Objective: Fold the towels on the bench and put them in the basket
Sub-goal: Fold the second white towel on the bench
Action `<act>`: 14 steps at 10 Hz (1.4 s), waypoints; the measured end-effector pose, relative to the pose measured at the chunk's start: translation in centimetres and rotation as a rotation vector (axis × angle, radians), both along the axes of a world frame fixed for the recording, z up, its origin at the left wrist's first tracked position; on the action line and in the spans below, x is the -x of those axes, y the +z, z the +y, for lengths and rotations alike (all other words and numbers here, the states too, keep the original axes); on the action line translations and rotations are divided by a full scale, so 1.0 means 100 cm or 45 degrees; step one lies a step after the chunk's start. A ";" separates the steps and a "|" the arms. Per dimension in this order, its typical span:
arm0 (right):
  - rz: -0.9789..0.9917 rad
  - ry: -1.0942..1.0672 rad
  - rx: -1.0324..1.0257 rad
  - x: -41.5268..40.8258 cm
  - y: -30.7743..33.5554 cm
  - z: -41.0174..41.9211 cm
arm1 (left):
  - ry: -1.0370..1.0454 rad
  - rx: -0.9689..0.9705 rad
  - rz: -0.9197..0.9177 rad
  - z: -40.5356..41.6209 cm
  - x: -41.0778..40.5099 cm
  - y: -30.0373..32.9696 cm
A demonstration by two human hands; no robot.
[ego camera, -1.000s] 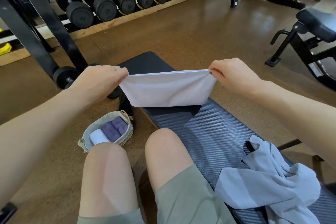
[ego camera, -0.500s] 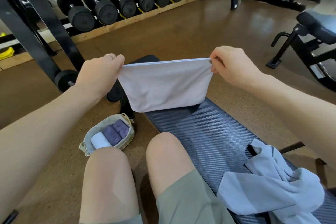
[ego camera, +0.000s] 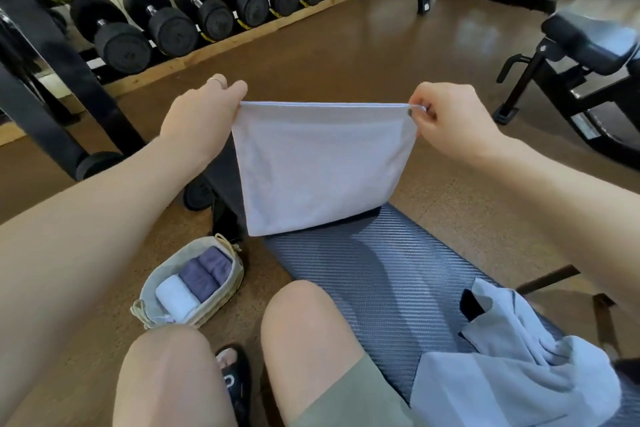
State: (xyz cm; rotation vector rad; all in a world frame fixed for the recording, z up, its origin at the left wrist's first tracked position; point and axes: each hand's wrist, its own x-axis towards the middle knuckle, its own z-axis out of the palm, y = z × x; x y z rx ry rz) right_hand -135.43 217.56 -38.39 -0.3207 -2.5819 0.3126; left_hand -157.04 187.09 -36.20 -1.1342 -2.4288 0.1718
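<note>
Above the bench's (ego camera: 381,274) far end, left hand (ego camera: 201,114) and right hand (ego camera: 446,118) are pinching a half-folded white towel's (ego camera: 322,166) top corners, while three rolled towels are sitting in the floor basket (ego camera: 228,288) and a crumpled towel (ego camera: 519,367) is waiting at the near end.

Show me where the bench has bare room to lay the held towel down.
Free: the bench stretch between the hanging white towel and the crumpled towels, beside the knee. Crowded: the near right end under those towels; basket nearly full.
</note>
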 end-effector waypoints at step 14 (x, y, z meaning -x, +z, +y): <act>-0.483 0.407 0.011 -0.114 -0.208 -0.202 | 0.289 -0.036 -0.829 -0.062 -0.041 -0.227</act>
